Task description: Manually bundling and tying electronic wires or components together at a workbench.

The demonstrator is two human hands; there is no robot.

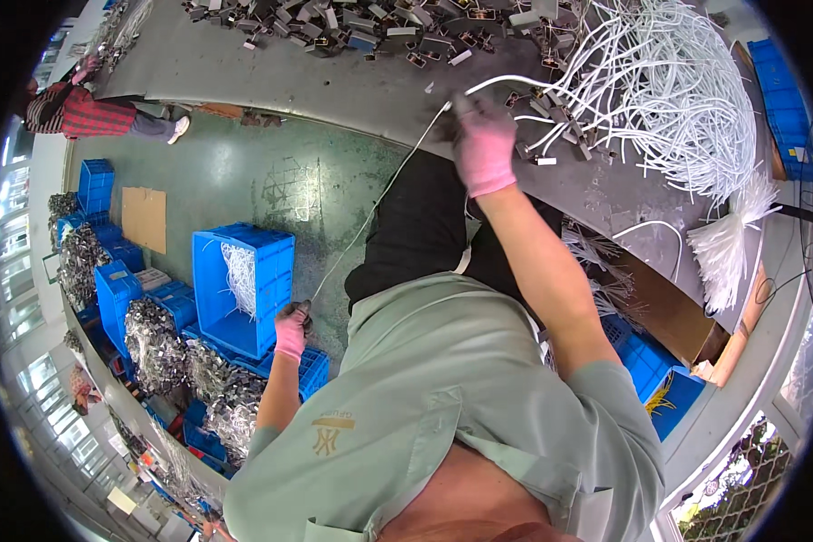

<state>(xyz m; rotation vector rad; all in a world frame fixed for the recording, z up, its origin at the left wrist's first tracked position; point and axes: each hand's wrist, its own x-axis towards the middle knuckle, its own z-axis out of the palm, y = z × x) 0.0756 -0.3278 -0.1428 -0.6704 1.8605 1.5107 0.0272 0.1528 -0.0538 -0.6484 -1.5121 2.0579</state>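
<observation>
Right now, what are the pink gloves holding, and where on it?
One white tube. The left hand pinches its lower end; the right hand grips it by the table, near the other end.

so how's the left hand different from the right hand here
The left hand hangs low beside the blue crate, off the table; the right hand reaches up at the grey table edge by the pile of white cords. The left hand pinches one end of a taut white cord; the right hand's grip is at its other end. Both wear pink gloves.
</observation>
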